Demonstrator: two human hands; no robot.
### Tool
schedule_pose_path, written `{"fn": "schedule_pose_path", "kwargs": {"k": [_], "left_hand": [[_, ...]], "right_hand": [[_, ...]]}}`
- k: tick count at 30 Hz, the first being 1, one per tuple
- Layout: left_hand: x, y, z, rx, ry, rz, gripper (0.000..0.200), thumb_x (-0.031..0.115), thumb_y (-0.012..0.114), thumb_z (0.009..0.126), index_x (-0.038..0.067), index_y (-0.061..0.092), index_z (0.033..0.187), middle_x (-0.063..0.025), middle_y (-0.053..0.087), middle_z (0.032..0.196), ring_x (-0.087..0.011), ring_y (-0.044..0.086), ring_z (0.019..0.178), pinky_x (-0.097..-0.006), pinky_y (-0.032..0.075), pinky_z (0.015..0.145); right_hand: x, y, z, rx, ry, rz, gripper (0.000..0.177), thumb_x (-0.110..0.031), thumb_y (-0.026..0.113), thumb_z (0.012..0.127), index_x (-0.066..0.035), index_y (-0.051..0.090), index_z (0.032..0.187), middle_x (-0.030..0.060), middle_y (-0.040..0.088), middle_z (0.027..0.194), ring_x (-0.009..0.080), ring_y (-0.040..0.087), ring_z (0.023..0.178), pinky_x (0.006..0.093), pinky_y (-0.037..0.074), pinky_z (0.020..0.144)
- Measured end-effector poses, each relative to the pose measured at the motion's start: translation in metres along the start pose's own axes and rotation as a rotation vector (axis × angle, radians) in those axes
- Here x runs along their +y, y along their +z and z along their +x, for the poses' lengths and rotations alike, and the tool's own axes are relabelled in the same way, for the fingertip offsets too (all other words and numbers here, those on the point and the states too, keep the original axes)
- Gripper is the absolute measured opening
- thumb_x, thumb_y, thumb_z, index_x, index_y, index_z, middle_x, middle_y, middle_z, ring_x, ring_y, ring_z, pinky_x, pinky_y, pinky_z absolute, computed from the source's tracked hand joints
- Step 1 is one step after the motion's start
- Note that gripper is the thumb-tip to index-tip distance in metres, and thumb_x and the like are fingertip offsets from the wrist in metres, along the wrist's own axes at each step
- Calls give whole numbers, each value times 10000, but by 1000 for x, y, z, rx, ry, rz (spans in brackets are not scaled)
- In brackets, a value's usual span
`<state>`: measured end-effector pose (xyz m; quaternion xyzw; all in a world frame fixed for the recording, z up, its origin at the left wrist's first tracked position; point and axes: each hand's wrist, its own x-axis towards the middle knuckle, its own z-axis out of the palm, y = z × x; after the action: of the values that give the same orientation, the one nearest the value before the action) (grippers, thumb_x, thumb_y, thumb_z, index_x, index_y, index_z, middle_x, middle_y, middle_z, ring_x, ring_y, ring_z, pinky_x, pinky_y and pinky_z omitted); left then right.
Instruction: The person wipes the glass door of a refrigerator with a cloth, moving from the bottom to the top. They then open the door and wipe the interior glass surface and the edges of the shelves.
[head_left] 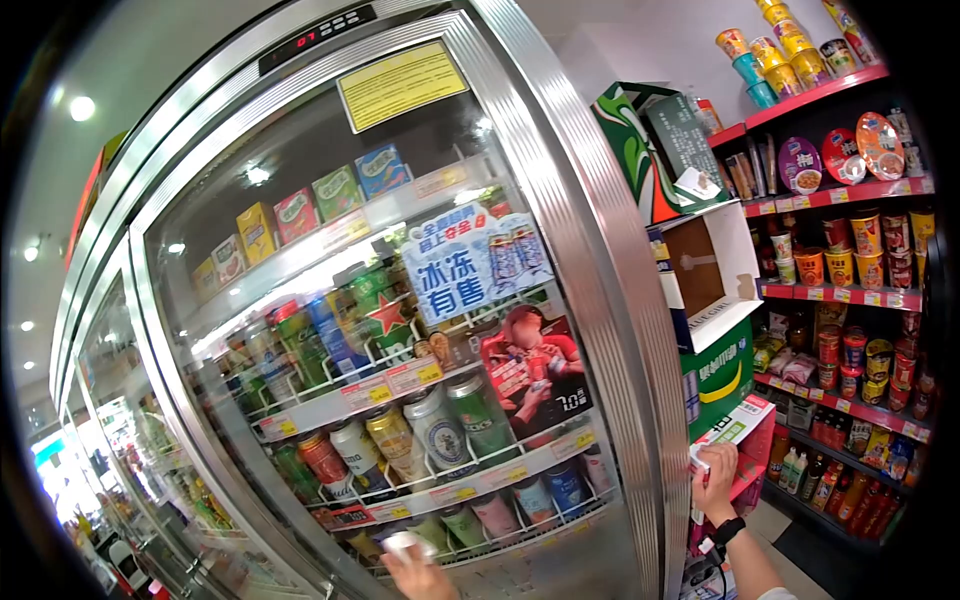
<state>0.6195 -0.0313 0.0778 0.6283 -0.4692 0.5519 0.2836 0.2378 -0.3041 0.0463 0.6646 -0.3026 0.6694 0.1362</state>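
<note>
At the bottom of the view, my left hand (420,578) holds a folded white cloth or tissue (408,545) against the glass door (590,520) of a drinks fridge. Only part of that hand shows. To the right, my right hand (716,482), with a black band on its wrist, is closed beside the fridge frame, by a red and white carton (745,420). A small white thing (698,457) shows at its fingers, too little to name. Behind the glass stand rows of cans (440,430) and small drink cartons (338,192) on wire shelves.
Stacked beer boxes, a green one (722,372) and an opened one (700,262), lean close to the fridge's metal frame (600,230). Shelves (840,292) of cup noodles and bottles stand at the right. Another fridge door (115,370) continues left.
</note>
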Motion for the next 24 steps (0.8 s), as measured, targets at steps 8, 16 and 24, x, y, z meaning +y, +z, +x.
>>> {"fn": "schedule_pose_path", "kwargs": {"k": [8, 16, 24], "left_hand": [[-45, -65, -6, -6, -762, -98, 444, 123, 353, 958, -135, 303, 1316, -290, 288, 1397, -409, 252, 1308, -425, 171, 1104], [-20, -34, 2, 196, -847, -167, 443, 139, 352, 964, -135, 318, 1309, -290, 303, 1389, -390, 270, 1306, -391, 192, 1099], [91, 27, 40, 217, -536, -367, 388, 131, 427, 907, -32, 467, 1257, -245, 415, 1331, -412, 307, 1292, -507, 200, 1070]], "right_hand": [[5, 3, -6, -21, 28, 5, 208, -147, 495, 754, -29, 512, 924, 146, 534, 951, 334, 489, 967, 498, 309, 958], [0, 0, -2, -19, 29, 4, 206, -153, 494, 755, -31, 514, 919, 138, 540, 945, 331, 496, 955, 495, 316, 950], [3, 2, -3, 13, 1, 4, 194, -112, 527, 721, -49, 518, 904, 122, 560, 946, 311, 509, 943, 478, 340, 926]]}}
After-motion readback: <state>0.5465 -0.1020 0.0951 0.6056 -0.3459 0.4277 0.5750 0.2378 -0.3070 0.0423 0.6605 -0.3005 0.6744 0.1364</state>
